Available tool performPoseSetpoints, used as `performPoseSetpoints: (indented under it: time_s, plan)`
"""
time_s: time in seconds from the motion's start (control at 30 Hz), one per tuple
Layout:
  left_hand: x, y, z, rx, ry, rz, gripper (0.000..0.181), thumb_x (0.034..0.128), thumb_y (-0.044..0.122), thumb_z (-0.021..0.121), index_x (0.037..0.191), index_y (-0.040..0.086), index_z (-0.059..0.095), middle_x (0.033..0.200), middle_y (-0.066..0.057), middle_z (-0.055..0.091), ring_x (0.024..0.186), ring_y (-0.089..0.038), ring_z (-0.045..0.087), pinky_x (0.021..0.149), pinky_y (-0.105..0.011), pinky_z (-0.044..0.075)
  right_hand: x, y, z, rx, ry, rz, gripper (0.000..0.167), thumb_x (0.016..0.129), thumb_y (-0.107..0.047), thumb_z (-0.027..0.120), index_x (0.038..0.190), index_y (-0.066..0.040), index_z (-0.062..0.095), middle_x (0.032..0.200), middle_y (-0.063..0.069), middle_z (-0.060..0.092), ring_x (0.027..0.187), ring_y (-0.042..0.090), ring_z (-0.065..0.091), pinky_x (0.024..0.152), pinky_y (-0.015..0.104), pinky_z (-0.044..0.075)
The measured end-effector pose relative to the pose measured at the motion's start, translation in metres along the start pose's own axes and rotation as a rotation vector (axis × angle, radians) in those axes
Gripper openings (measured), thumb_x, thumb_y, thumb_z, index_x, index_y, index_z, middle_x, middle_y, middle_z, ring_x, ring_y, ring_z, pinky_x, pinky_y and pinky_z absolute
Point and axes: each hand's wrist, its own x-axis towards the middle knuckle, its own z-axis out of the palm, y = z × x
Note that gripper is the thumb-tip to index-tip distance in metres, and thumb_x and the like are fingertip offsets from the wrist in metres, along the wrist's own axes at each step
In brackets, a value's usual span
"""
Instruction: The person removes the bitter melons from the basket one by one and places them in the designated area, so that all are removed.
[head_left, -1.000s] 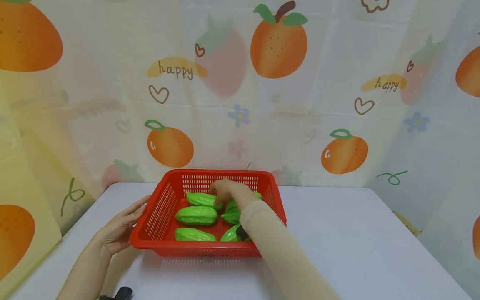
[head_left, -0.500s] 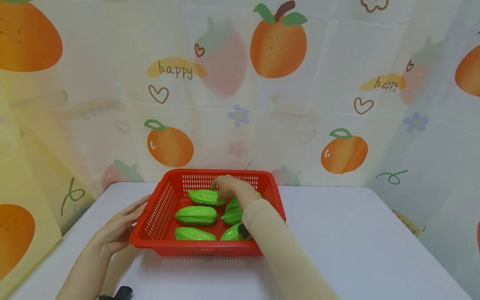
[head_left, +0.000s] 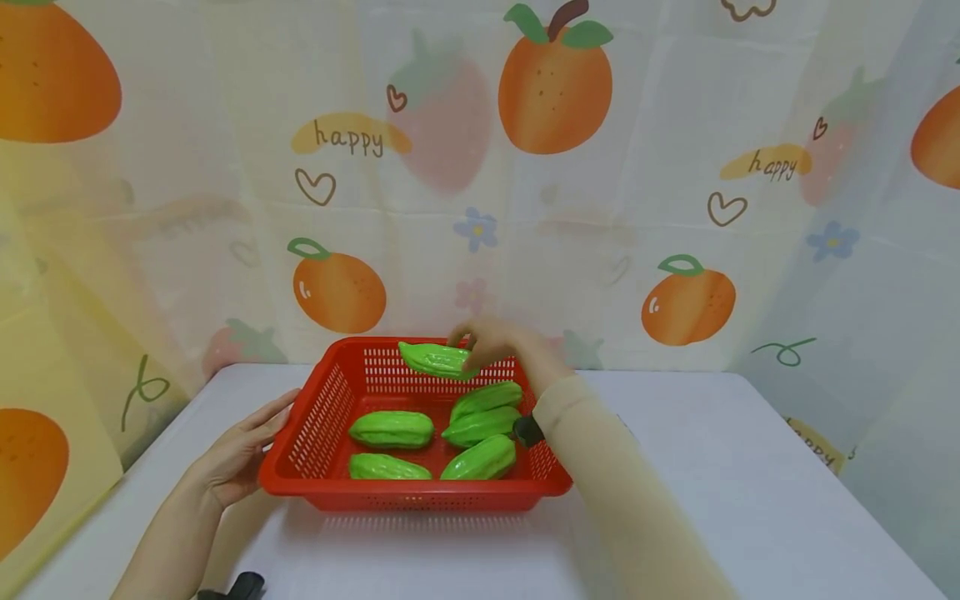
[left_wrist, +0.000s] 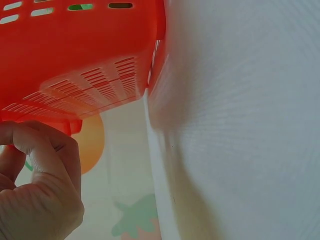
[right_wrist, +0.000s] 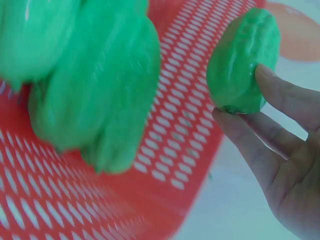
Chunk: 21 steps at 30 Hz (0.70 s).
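A bright green, ridged bitter melon [head_left: 437,361] is pinched at its right end by my right hand [head_left: 491,342], raised to the height of the basket's back rim. In the right wrist view the thumb lies on one side of that bitter melon [right_wrist: 244,60] and fingertips on the other. The red perforated basket [head_left: 416,497] has its left rim gripped by my left hand [head_left: 243,450]. From the left wrist view, the bent fingers of the left hand [left_wrist: 42,170] meet the basket's rim; part of them is hidden.
Several more bitter melons lie in the basket, one at left [head_left: 392,429] and a group [head_left: 483,425] on the right side. A white table [head_left: 697,483] bears the basket. Behind it hangs a fruit-printed curtain [head_left: 555,208].
My right hand has lifted the back-left bitter melon off the basket floor, moving up and to the right. The melons under that arm now show. The left hand and basket stay put.
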Motion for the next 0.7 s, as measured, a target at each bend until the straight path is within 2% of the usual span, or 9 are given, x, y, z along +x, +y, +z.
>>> performPoseSetpoints:
  time_s: [0.2, 0.4, 0.53, 0.7]
  plan:
    - [0.000, 0.000, -0.001, 0.011, -0.029, 0.020, 0.032, 0.1057, 0.032, 0.041, 0.110, 0.054, 0.065, 0.106, 0.019, 0.070, 0.093, -0.004, 0.065, 0.079, -0.031, 0.060, -0.019, 0.016, -0.022, 0.054, 0.033, -0.011, 0.050, 0.089, -0.013, 0.070, 0.138, -0.015, 0.057, 0.134, 0.016, 0.063, 0.127, 0.029, 0.059, 0.102, 0.040, 0.051]
    - [0.000, -0.003, -0.004, 0.003, -0.055, 0.038, 0.034, 0.1062, 0.031, 0.041, 0.112, 0.053, 0.065, 0.107, 0.018, 0.070, 0.093, -0.004, 0.066, 0.079, -0.030, 0.060, -0.041, 0.037, -0.035, 0.102, 0.049, -0.023, 0.047, 0.090, -0.007, 0.066, 0.136, -0.010, 0.058, 0.133, 0.018, 0.063, 0.124, 0.031, 0.061, 0.102, 0.042, 0.051]
    - [0.000, -0.004, -0.004, -0.011, -0.066, 0.047, 0.035, 0.1064, 0.029, 0.040, 0.113, 0.053, 0.066, 0.106, 0.018, 0.071, 0.092, -0.005, 0.067, 0.078, -0.030, 0.060, -0.056, 0.056, -0.040, 0.137, 0.061, 0.006, 0.048, 0.089, -0.004, 0.064, 0.137, -0.009, 0.058, 0.134, 0.021, 0.062, 0.123, 0.033, 0.061, 0.098, 0.041, 0.054]
    - [0.002, -0.002, -0.002, -0.003, -0.032, 0.037, 0.034, 0.1059, 0.031, 0.042, 0.109, 0.053, 0.067, 0.104, 0.018, 0.071, 0.091, -0.004, 0.067, 0.078, -0.030, 0.060, -0.072, 0.081, -0.043, 0.185, 0.095, 0.041, 0.048, 0.090, -0.002, 0.063, 0.137, -0.008, 0.057, 0.138, 0.022, 0.058, 0.124, 0.036, 0.058, 0.096, 0.042, 0.055]
